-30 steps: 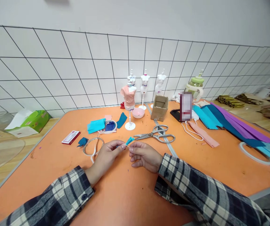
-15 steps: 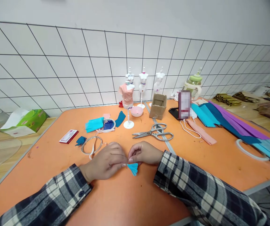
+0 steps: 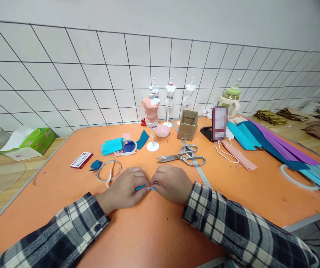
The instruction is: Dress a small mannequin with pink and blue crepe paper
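Both hands meet above the front middle of the orange table [image 3: 137, 230]. My left hand [image 3: 129, 187] is closed, pinching a small blue piece of crepe-like material [image 3: 140, 187] that shows between thumb and fingers. My right hand [image 3: 173, 184] is closed too, its thumb and fingertips gripping the same blue piece at the other side; most of the piece is hidden by the fingers. Just beyond them lie large metal scissors [image 3: 180, 156]. Left of my left hand is an embroidery-type hoop [image 3: 109, 171] with a white strip, beside a scrap of dark blue cloth [image 3: 95, 165].
Small mannequins stand at the back, one wrapped in pink cloth [image 3: 151, 111]. Near them are a pink bowl [image 3: 162, 130], a cardboard box [image 3: 187, 124] and a phone [image 3: 219, 123]. Blue and purple sheets [image 3: 282, 145] lie right. A red-and-white box [image 3: 81, 160] sits left.
The blue piece, fanned out below my fingers before, is now mostly covered by both hands. My right hand has turned over it, and the fingertips have come closer together.
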Action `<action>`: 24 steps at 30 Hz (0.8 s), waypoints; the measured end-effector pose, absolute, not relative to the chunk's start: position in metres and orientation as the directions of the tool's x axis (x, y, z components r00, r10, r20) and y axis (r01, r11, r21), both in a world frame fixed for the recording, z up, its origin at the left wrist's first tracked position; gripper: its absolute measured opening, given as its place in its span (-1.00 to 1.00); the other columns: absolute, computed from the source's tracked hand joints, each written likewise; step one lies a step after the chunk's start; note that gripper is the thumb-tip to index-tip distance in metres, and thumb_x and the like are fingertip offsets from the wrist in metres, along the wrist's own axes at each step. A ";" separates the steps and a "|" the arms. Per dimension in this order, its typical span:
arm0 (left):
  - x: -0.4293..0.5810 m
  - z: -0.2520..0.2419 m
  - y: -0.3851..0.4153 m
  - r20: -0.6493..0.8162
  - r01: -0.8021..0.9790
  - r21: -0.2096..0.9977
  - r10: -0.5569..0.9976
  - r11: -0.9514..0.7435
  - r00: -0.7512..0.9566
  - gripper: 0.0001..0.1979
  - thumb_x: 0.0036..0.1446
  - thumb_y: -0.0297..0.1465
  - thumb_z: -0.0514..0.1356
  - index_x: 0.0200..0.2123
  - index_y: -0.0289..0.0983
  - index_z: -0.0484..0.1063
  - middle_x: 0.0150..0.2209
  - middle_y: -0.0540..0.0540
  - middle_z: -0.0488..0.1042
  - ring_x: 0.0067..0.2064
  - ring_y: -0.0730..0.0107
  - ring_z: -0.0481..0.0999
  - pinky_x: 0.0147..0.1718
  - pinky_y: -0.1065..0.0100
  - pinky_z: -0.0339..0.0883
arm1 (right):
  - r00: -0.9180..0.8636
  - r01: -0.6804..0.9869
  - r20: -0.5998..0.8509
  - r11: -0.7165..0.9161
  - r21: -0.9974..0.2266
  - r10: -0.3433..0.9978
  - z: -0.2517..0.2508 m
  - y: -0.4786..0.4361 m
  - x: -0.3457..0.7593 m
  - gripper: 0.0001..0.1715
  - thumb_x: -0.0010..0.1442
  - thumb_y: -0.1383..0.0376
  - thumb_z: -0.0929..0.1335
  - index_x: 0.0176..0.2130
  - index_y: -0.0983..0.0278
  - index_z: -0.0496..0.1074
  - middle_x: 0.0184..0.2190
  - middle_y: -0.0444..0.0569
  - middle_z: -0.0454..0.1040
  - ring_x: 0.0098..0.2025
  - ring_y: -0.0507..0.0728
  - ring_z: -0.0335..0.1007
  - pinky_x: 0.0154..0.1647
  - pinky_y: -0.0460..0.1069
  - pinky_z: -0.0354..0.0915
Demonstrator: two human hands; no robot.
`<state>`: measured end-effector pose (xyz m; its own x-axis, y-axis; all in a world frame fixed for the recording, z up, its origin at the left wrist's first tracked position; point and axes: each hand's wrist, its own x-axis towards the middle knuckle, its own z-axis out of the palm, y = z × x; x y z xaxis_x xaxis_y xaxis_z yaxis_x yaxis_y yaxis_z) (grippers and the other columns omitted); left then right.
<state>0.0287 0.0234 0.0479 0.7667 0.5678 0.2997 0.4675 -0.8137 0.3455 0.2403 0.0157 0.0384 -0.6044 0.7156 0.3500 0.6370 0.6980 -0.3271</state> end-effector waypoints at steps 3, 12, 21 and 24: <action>0.031 0.044 0.024 0.309 0.534 0.382 0.649 -0.754 0.695 -0.83 0.18 -0.43 0.12 -0.41 -0.24 0.50 -0.43 -0.07 0.52 -0.32 0.30 0.44 -0.29 0.30 0.24 | -0.612 0.665 0.437 0.728 -0.169 0.660 0.035 0.014 0.237 -0.84 0.25 0.25 0.37 -0.37 0.22 0.50 -0.39 -0.10 0.46 -0.28 0.09 0.27 -0.37 0.00 0.04; 0.030 0.031 0.035 0.122 0.367 0.919 0.990 -0.141 0.074 -0.72 0.08 -0.16 0.21 -0.41 -0.26 0.54 -0.42 -0.06 0.57 -0.38 0.28 0.50 -0.35 0.31 0.34 | -0.475 0.542 0.795 0.837 -0.073 0.377 0.048 0.005 0.238 -0.79 0.26 0.36 0.30 -0.12 0.21 0.48 -0.34 -0.08 0.49 -0.34 0.08 0.26 -0.31 0.03 0.12; 0.031 0.042 0.021 0.594 0.695 0.347 0.722 -0.629 0.356 -0.83 0.22 -0.36 0.14 -0.35 -0.24 0.52 -0.40 -0.08 0.54 -0.31 0.30 0.46 -0.24 0.27 0.29 | -0.460 -0.031 -0.202 -0.243 -0.970 0.864 0.031 0.020 0.225 -0.40 0.07 -0.16 0.37 -0.23 0.30 0.48 -0.47 -0.15 0.25 -0.52 -0.03 0.18 -0.63 -0.12 0.25; 0.033 0.042 0.020 0.613 0.708 0.252 0.675 -0.660 0.411 -0.85 0.22 -0.39 0.13 -0.34 -0.23 0.49 -0.40 -0.08 0.52 -0.31 0.29 0.46 -0.26 0.27 0.29 | -0.408 -0.150 -0.223 -0.306 -0.940 0.885 0.034 0.017 0.224 -0.41 -0.10 -0.11 0.50 -0.29 0.30 0.48 -0.46 -0.14 0.30 -0.39 0.01 0.26 -0.56 -0.14 0.33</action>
